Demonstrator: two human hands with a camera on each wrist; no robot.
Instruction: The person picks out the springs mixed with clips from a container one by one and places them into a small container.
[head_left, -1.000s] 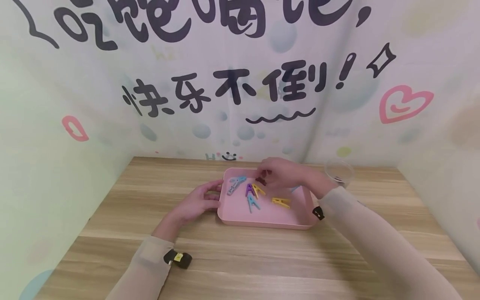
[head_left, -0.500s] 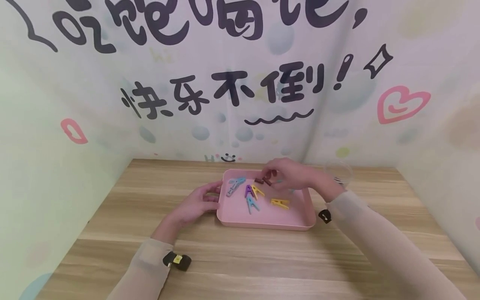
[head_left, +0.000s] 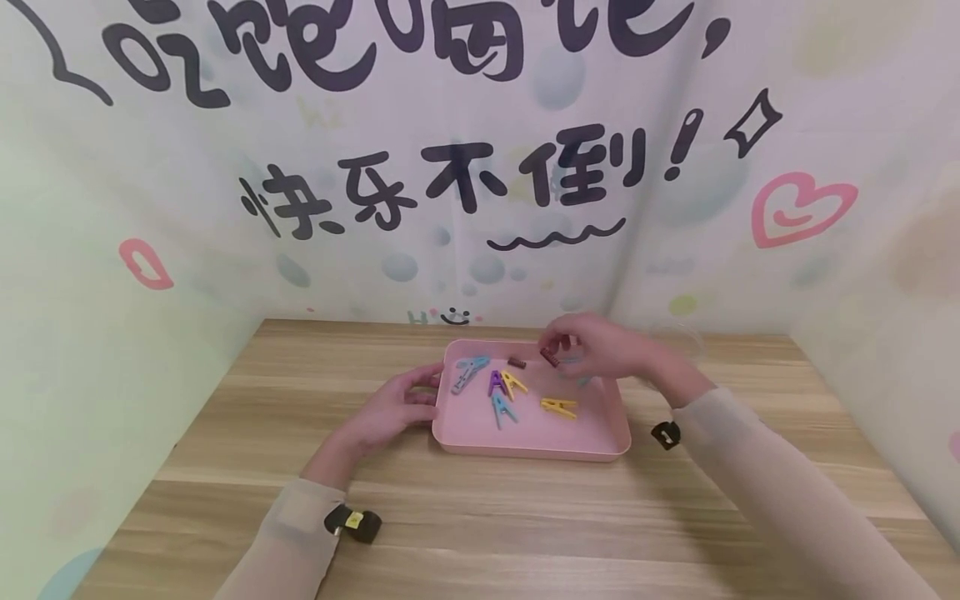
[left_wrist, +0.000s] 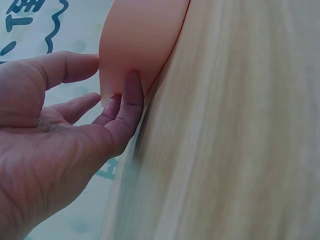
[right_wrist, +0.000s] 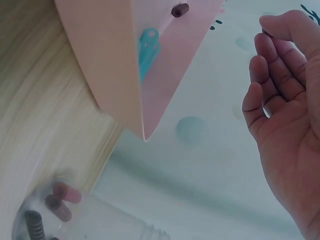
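My left hand [head_left: 393, 406] rests its fingertips against the left end of a shallow pink tray [head_left: 525, 452]; the left wrist view shows them on the tray's outer wall [left_wrist: 140, 40]. Over the tray's far right part, my right hand [head_left: 600, 346] pinches a small brown ridged cylinder [head_left: 550, 357] between thumb and forefinger. In the right wrist view only a dark sliver of it shows at the fingertips of the hand [right_wrist: 285, 75]. Another brown ridged cylinder [head_left: 517, 362] lies near the tray's back wall. Clothespins lie in the tray: yellow [head_left: 558, 407], purple [head_left: 497, 383] and blue [head_left: 502, 410].
A clear bottle [right_wrist: 115, 215] with several ridged cylinders in it stands right of the tray, mostly behind my right wrist in the head view. More blue clothespins [head_left: 470, 372] lie at the tray's left. A printed cloth wall [head_left: 375, 275] rises behind the wooden table [head_left: 450, 525].
My right hand has moved slightly right and lifted one brown cylinder away from the other, which stays in the tray. My left hand stays at the tray's end.
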